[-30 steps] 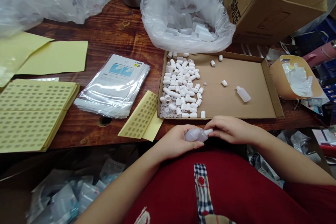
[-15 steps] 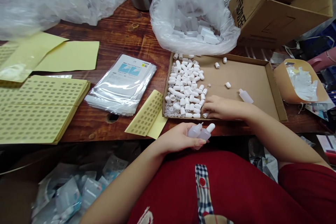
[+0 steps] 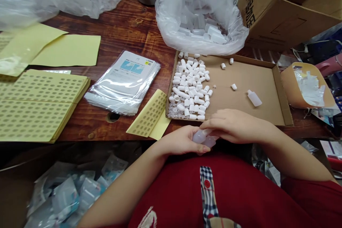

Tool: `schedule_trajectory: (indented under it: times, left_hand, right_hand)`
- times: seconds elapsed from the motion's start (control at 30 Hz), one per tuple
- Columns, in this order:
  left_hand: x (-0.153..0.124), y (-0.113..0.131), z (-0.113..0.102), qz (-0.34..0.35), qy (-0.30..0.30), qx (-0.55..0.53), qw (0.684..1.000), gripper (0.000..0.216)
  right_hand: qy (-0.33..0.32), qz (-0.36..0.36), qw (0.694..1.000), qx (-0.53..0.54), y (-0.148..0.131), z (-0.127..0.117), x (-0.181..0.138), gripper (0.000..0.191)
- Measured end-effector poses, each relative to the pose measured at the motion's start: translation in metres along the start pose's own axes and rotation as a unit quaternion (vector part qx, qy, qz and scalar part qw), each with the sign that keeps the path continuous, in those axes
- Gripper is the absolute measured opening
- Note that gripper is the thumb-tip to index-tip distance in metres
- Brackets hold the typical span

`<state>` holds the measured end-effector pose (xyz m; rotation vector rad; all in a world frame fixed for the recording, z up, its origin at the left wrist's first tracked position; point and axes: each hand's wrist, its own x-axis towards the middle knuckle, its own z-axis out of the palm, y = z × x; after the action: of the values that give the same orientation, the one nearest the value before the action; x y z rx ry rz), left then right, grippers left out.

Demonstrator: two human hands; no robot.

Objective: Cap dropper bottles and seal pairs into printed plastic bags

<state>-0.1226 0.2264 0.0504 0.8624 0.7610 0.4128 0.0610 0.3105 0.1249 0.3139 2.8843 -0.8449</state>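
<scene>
My left hand (image 3: 184, 140) is closed around two small translucent squeeze bottles (image 3: 199, 137), just in front of the tray's near edge. Over their top ends bends my right hand (image 3: 229, 124), its fingers pinched at the nearer bottle's tip on a white cap (image 3: 206, 131), mostly covered by the fingers. The second bottle's top is hidden behind that hand. Beyond the hands, a shallow cardboard tray (image 3: 267, 112) holds a heap of loose white caps (image 3: 191, 85), small clear nozzle pieces (image 3: 175, 111) and one uncapped bottle (image 3: 254, 98) lying on its side.
Behind the tray, an open plastic bag (image 3: 173, 44) is full of bottles. A cardboard box (image 3: 283, 21) and a tan container (image 3: 291, 85) stand rightward. Printed packets (image 3: 125, 82) and yellow sticker sheets (image 3: 53, 107) lie left. Bagged items (image 3: 66, 196) sit below the table.
My right hand has come from the tray's near edge to the bottles in my left hand, bringing a white cap to one bottle's tip. The left hand keeps its hold.
</scene>
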Motion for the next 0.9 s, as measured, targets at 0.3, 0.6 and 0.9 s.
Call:
schedule_trajectory:
  times: [0.3, 0.6, 0.9]
  left_hand:
    - [0.001, -0.003, 0.002, -0.005, 0.030, 0.037, 0.999, 0.034]
    - [0.001, -0.003, 0.004, -0.006, 0.040, 0.052, 0.998, 0.034]
    - [0.001, -0.005, 0.004, 0.006, 0.039, 0.068, 0.997, 0.032]
  right_hand:
    - [0.042, 0.001, 0.999, -0.011, 0.006, 0.008, 0.000, 0.038]
    - [0.052, -0.004, 0.997, -0.065, 0.004, 0.012, 0.000, 0.040]
    - [0.045, -0.030, 0.993, -0.105, 0.004, 0.018, 0.001, 0.038]
